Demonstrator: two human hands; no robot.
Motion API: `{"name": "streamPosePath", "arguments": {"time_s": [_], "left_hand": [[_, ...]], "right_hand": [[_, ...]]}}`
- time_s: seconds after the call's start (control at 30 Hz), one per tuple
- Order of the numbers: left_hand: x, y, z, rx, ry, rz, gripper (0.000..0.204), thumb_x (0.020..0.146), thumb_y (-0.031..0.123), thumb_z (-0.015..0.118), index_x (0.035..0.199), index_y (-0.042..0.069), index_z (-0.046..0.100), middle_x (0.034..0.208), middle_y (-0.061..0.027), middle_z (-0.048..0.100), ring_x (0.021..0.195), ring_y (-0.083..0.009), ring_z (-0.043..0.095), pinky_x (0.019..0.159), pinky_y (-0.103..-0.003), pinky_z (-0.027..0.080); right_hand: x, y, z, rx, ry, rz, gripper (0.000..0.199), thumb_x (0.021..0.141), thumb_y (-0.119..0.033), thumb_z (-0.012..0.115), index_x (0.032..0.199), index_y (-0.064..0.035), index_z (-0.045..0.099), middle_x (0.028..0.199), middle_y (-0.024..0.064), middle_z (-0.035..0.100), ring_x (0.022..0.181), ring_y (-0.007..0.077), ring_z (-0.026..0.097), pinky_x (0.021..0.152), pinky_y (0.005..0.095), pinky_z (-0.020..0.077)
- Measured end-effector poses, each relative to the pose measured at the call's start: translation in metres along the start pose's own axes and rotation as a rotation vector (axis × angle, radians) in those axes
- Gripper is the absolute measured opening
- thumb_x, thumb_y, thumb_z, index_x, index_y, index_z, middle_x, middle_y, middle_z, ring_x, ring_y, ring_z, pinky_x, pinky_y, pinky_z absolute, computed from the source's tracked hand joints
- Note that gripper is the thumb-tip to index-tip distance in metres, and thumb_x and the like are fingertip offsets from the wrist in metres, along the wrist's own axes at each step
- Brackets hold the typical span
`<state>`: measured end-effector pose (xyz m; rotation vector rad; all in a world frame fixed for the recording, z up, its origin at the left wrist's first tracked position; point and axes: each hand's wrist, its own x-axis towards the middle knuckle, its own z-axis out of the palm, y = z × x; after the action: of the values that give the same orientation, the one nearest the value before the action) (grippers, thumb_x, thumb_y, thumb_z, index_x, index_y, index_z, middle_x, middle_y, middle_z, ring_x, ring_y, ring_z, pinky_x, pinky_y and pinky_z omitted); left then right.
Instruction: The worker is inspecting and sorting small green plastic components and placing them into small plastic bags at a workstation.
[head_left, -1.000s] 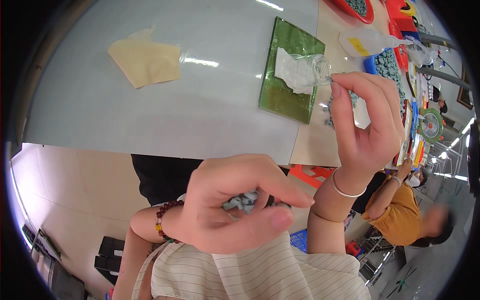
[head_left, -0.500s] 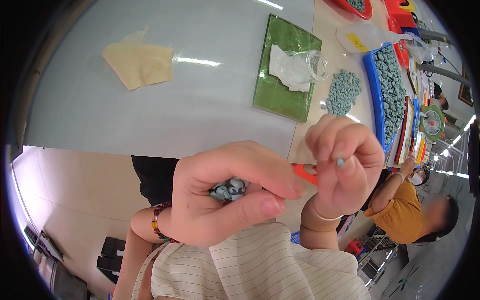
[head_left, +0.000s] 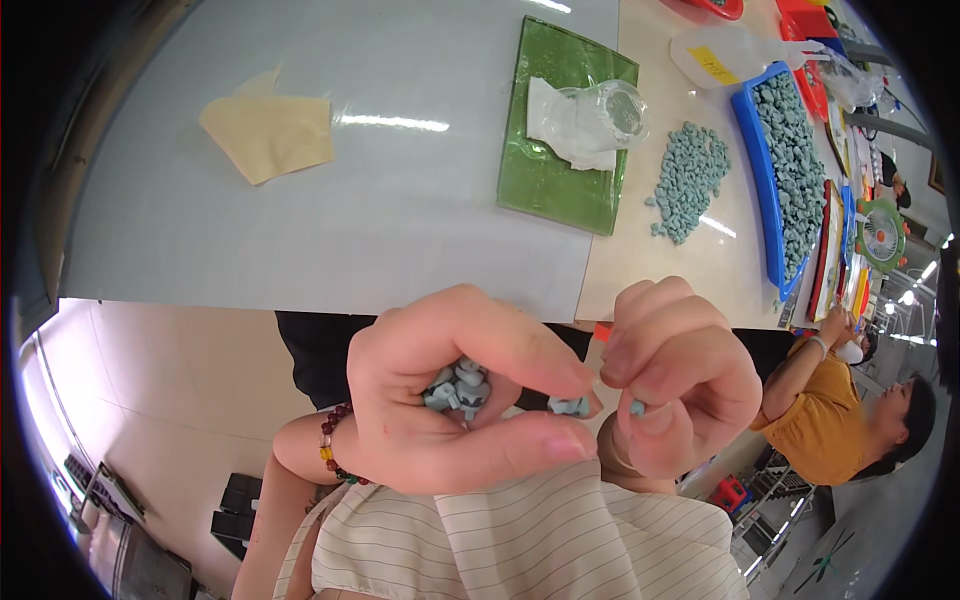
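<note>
My left hand (head_left: 450,395) is curled above my lap, cradling several grey-green stones (head_left: 460,388) in its palm. Between its thumb and forefinger tips sits another blue-green stone (head_left: 569,406). Close beside it, my right hand (head_left: 685,375) pinches a tiny blue-green piece (head_left: 637,408), with its other fingers folded. The two hands' fingertips nearly meet. Beyond them on the table lies a loose pile of small green stones (head_left: 690,180), next to a blue tray (head_left: 760,170) filled with larger ones.
A green glass-like slab (head_left: 518,150) carries a folded white tissue (head_left: 560,125) and a clear glass cup (head_left: 622,112). Tan paper (head_left: 270,135) lies on the grey tabletop (head_left: 410,240). A squeeze bottle (head_left: 715,55) stands behind the pile. A co-worker in a mustard shirt (head_left: 820,420) sits at right.
My right hand has come down and closer to my left hand. A stone now shows between my left thumb and forefinger, whose tips are further apart. The view has shifted slightly.
</note>
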<state>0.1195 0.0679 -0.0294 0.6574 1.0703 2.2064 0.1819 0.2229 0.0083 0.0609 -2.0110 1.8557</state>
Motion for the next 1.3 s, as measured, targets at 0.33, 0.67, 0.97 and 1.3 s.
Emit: {"name": "streamPosePath", "arguments": {"time_s": [0.33,0.67,0.97,1.3], "left_hand": [[0.0,0.0,0.02,-0.104,0.205,0.108,0.026,0.063,-0.01,0.071,0.086,-0.005,0.06,0.081,-0.0148,0.065,0.071,-0.0177,0.064,0.061,-0.022,0.048],[0.0,-0.004,0.02,-0.038,0.201,0.102,0.024,0.062,-0.007,0.074,0.081,-0.003,0.061,0.078,-0.0147,0.065,0.067,-0.0176,0.063,0.06,-0.023,0.048],[-0.001,-0.007,0.019,-0.004,0.166,0.107,0.023,0.063,-0.002,0.076,0.079,0.0,0.06,0.078,-0.0126,0.065,0.061,-0.0142,0.06,0.054,-0.021,0.045],[0.012,-0.005,0.01,0.089,0.006,0.011,0.024,0.069,0.007,0.074,0.09,0.003,0.063,0.08,-0.0026,0.065,0.053,-0.0038,0.047,0.047,-0.019,0.037]], "right_hand": [[0.002,-0.006,-0.001,-0.217,-0.062,-0.085,0.012,0.066,-0.003,0.064,0.075,-0.0031,0.056,0.076,0.0104,0.06,0.066,0.0196,0.054,0.057,0.0282,0.0403],[0.002,-0.006,-0.007,-0.531,-0.172,-0.293,0.013,0.069,-0.007,0.066,0.076,-0.0037,0.056,0.08,0.0114,0.059,0.067,0.0213,0.056,0.054,0.0298,0.0381],[0.002,-0.013,-0.012,-0.57,-0.212,-0.316,0.015,0.068,-0.012,0.07,0.077,-0.0096,0.058,0.084,0.0048,0.061,0.069,0.0185,0.057,0.059,0.0313,0.0398],[0.004,-0.011,-0.017,-0.559,-0.222,-0.319,0.02,0.069,-0.015,0.07,0.081,-0.0069,0.056,0.088,0.0108,0.059,0.071,0.0218,0.056,0.058,0.033,0.0402]]}}
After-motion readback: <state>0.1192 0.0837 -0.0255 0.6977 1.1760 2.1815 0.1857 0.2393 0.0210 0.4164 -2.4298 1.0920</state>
